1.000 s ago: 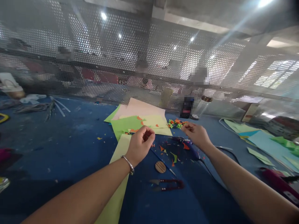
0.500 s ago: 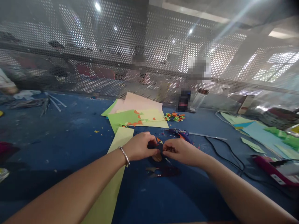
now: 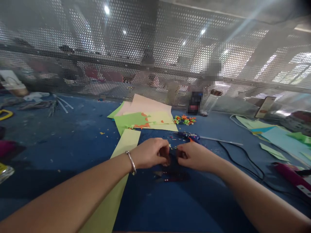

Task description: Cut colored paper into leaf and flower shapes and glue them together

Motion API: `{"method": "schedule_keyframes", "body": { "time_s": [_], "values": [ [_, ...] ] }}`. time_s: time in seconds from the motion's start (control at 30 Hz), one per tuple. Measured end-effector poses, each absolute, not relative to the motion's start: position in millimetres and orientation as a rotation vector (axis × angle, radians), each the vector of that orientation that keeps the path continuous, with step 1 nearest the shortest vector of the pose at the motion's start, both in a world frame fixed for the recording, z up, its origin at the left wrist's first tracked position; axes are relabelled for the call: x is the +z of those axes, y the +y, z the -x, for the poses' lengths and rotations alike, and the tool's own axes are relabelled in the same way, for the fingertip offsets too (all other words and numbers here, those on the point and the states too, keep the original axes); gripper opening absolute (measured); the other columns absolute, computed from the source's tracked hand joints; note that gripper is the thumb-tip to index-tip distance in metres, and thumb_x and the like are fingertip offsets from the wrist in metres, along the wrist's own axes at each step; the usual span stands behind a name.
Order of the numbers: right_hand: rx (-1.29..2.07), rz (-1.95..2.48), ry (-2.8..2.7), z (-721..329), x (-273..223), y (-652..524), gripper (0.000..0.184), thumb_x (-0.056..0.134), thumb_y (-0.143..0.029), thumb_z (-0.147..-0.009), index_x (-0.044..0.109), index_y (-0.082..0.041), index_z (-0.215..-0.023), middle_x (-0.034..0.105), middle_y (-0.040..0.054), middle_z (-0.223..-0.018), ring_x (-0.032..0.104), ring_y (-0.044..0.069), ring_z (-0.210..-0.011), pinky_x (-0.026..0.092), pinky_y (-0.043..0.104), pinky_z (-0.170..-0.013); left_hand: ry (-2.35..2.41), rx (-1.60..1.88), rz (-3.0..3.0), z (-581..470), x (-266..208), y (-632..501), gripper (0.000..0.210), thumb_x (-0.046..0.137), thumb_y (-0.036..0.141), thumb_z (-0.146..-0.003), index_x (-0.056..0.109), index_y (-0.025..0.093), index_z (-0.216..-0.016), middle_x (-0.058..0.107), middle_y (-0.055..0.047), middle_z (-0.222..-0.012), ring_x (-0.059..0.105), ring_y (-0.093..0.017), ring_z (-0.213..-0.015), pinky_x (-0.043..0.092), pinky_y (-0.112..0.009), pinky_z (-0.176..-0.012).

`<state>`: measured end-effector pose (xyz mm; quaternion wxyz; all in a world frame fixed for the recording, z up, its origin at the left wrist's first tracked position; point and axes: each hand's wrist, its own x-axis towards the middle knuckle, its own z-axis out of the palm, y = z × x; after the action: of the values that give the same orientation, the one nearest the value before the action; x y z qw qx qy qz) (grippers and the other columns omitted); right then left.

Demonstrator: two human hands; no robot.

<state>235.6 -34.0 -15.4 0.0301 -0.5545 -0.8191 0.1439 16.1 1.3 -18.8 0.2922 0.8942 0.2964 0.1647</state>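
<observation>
My left hand (image 3: 154, 152), with a silver bangle at the wrist, has its thumb and fingers curled together in a pinch. Whatever it holds is hidden by the fingers. A short gap to the right, my right hand (image 3: 193, 154) is closed the same way, and its contents cannot be made out either. Dark thread snips (image 3: 171, 177) lie just below both hands, blurred, blades to the left. Beyond the right hand rests a blue glue gun (image 3: 190, 136) with a clear glue stick (image 3: 221, 140) in its back. Tiny paper scraps are scattered between the hands and the glue gun.
A long yellow paper strip (image 3: 115, 191) runs under my left forearm. Coloured sheets (image 3: 150, 105) and a pile of green and orange paper bits (image 3: 185, 120) lie further back. At right are a black cable (image 3: 239, 157), pale blue paper (image 3: 278, 137) and a magenta power strip (image 3: 293, 178).
My hands have drawn slightly apart. The small orange and yellow piece and the round brown thing seen between them are no longer visible. The view has shifted a little to the left.
</observation>
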Motion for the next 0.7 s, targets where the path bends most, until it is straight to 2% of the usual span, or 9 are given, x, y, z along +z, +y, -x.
{"method": "schedule_keyframes", "body": {
  "time_s": [0.07,0.13,0.27,0.37,0.47,0.57,0.63,0.7],
  "values": [
    [0.425,1.754,-2.508,-243.1,-12.4,-33.5,0.008,0.058,-0.021,-0.078,0.061,-0.019,-0.072,0.062,-0.0001,-0.064,0.051,0.013,-0.057,0.028,0.026,-0.053,0.791,0.503,-2.368,-18.6,-22.4,1.6,0.012,0.065,0.016,-0.077,0.065,0.018,-0.088,0.067,-0.004,-0.09,0.062,-0.018,-0.075,0.045,-0.029,-0.066],
    [0.381,1.767,-2.459,-248.0,-10.7,-33.2,0.011,0.058,-0.024,-0.082,0.061,-0.02,-0.072,0.063,-0.0002,-0.063,0.052,0.013,-0.057,0.029,0.026,-0.053,0.822,0.551,-2.361,-18.7,-23.9,4.2,0.02,0.062,0.014,-0.079,0.067,0.02,-0.097,0.07,-0.004,-0.091,0.064,-0.018,-0.075,0.047,-0.03,-0.068],
    [0.347,1.71,-2.365,-249.5,-11.6,-33.7,0.015,0.058,-0.031,-0.087,0.064,-0.022,-0.077,0.066,-0.0002,-0.065,0.054,0.014,-0.057,0.03,0.026,-0.052,1.022,0.676,-2.449,-1.0,-20.8,24.7,0.026,0.057,0.021,-0.086,0.069,0.023,-0.108,0.071,-0.007,-0.104,0.066,-0.022,-0.087,0.05,-0.035,-0.079],
    [0.332,1.674,-2.354,-250.5,-14.4,-32.9,0.016,0.059,-0.034,-0.088,0.067,-0.022,-0.081,0.067,-0.0001,-0.066,0.055,0.015,-0.057,0.029,0.026,-0.052,1.371,0.605,-2.624,27.1,-18.7,51.6,0.031,0.07,0.039,-0.078,0.072,0.022,-0.104,0.068,-0.013,-0.112,0.058,-0.034,-0.111,0.043,-0.046,-0.098],
    [0.304,1.673,-2.351,-254.8,-17.5,-30.0,0.017,0.059,-0.035,-0.088,0.069,-0.023,-0.082,0.067,-0.0002,-0.066,0.056,0.015,-0.058,0.03,0.027,-0.053,1.6,0.42,-2.58,53.1,-15.6,73.4,0.044,0.075,0.058,-0.068,0.076,0.023,-0.096,0.068,-0.015,-0.106,0.054,-0.043,-0.113,0.04,-0.052,-0.095],
    [0.294,1.656,-2.369,-260.3,-19.9,-26.1,0.016,0.06,-0.035,-0.088,0.07,-0.023,-0.084,0.068,-0.0003,-0.067,0.056,0.015,-0.059,0.031,0.027,-0.054,1.55,0.251,-2.558,67.4,-4.4,81.0,0.031,0.071,0.053,-0.073,0.072,0.022,-0.079,0.07,-0.009,-0.096,0.058,-0.033,-0.103,0.041,-0.038,-0.087],
    [0.268,1.646,-2.377,-263.9,-20.4,-24.0,0.016,0.06,-0.034,-0.088,0.07,-0.023,-0.084,0.068,-0.0003,-0.068,0.056,0.015,-0.06,0.031,0.027,-0.055,1.471,0.35,-2.497,73.0,6.8,79.5,0.031,0.066,0.05,-0.081,0.068,0.019,-0.082,0.07,-0.003,-0.088,0.059,-0.022,-0.086,0.039,-0.028,-0.076],
    [0.238,1.66,-2.348,-267.9,-19.2,-22.4,0.016,0.06,-0.034,-0.088,0.07,-0.023,-0.085,0.069,-0.0004,-0.069,0.056,0.015,-0.061,0.032,0.027,-0.055,1.499,0.531,-2.511,79.5,17.2,77.0,0.029,0.058,0.044,-0.088,0.064,0.015,-0.084,0.065,0.002,-0.08,0.053,-0.014,-0.075,0.035,-0.023,-0.069]
  ]
}}
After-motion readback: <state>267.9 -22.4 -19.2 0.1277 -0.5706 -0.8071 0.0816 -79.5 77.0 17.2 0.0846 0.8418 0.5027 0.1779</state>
